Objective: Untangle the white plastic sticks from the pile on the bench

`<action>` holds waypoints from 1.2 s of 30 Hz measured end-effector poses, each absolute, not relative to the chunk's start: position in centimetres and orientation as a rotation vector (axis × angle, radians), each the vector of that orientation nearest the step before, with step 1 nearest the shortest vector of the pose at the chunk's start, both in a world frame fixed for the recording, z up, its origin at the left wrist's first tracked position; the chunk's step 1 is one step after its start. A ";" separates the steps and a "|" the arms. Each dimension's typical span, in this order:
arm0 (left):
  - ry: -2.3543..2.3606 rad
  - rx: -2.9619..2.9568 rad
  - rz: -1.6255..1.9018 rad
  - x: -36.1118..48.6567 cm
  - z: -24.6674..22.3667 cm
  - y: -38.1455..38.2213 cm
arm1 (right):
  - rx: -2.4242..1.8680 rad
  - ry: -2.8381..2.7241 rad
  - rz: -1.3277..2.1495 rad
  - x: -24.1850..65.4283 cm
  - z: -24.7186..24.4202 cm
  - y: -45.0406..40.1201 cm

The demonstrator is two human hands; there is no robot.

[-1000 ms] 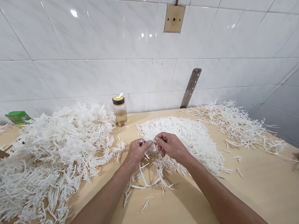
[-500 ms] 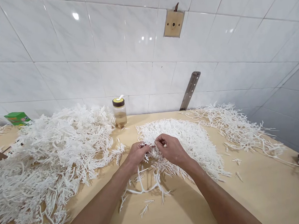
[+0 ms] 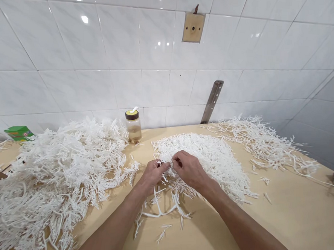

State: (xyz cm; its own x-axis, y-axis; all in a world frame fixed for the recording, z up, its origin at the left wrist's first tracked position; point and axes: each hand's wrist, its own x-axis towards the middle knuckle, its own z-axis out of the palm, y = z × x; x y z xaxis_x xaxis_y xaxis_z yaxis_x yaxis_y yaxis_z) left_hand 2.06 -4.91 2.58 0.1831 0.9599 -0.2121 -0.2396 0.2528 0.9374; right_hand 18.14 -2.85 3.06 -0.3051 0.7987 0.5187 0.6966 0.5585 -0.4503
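Note:
My left hand (image 3: 154,170) is closed on a white branching sprig (image 3: 164,177) with thin twig-like ends, and part of the sprig hangs below the fingers. My right hand (image 3: 187,167) pinches at the sprig's upper end, fingertips almost touching the left thumb. Exactly what lies between the right fingertips is too small to make out. Just behind both hands spreads a flat, dense heap of small white twig pieces (image 3: 207,154). A larger curved white branch (image 3: 160,214) lies on the table below my left hand.
A tall mound of white branches (image 3: 68,164) covers the left side. Thinner bare stems (image 3: 267,146) lie at the back right. A lidded jar (image 3: 134,132), a green box (image 3: 18,133) and a metal bracket (image 3: 213,101) stand near the tiled wall. Loose bits (image 3: 161,236) are scattered on the table (image 3: 211,237).
My right hand has turned slightly, with its fingertips now a little lower and closer to the left thumb. The piles and the other objects stay put.

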 end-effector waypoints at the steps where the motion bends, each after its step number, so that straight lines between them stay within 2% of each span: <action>1: 1.004 0.922 1.019 2.1 2.7 -5.0 | -1.220 -2.073 0.094 18.2 2.9 -2.7; 5: 1.047 0.978 1.050 2.3 2.7 -5.2 | -1.324 -1.919 -0.037 19.2 2.4 -1.6; 17: 1.030 0.711 1.195 2.4 1.9 -4.5 | -1.230 -1.843 0.425 18.2 3.6 -2.6; 36: 1.111 0.841 1.220 2.6 1.6 -4.8 | -1.147 -1.985 0.297 17.6 2.7 -3.0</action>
State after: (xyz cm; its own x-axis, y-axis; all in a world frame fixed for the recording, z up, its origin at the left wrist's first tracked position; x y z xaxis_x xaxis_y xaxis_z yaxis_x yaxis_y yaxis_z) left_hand 2.62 -4.80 1.56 -0.0139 0.9809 -0.1939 -0.2847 0.1820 0.9412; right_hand 17.62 -2.96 2.68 -0.2625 0.8084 0.5268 0.6189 0.5599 -0.5508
